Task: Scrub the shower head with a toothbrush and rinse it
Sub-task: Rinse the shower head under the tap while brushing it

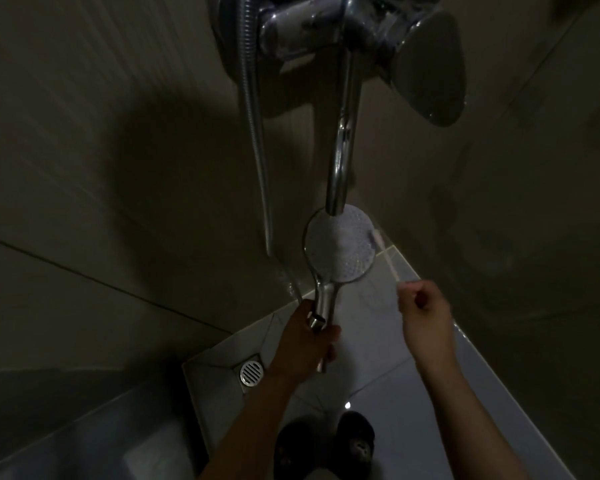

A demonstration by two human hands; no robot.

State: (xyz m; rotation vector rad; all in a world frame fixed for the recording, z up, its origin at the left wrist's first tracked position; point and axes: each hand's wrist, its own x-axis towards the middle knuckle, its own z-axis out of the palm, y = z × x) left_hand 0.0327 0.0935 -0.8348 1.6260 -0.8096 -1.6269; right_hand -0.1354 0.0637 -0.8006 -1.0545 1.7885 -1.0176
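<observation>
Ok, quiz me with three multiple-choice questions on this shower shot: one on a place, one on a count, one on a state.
1. Where is the bristle end of the toothbrush?
A) at the right edge of the shower head
B) in the floor drain
C) on the hose

2. How many dark shoes show at the bottom?
A) one
B) two
C) four

3. What is the left hand doing?
A) hanging open
B) gripping the shower head's handle
C) turning the tap lever

Answers: 1 A, the bristles meet the face's right rim; 2 B, a pair sits near the bottom edge; 3 B, its fingers curl round the chrome handle.
</observation>
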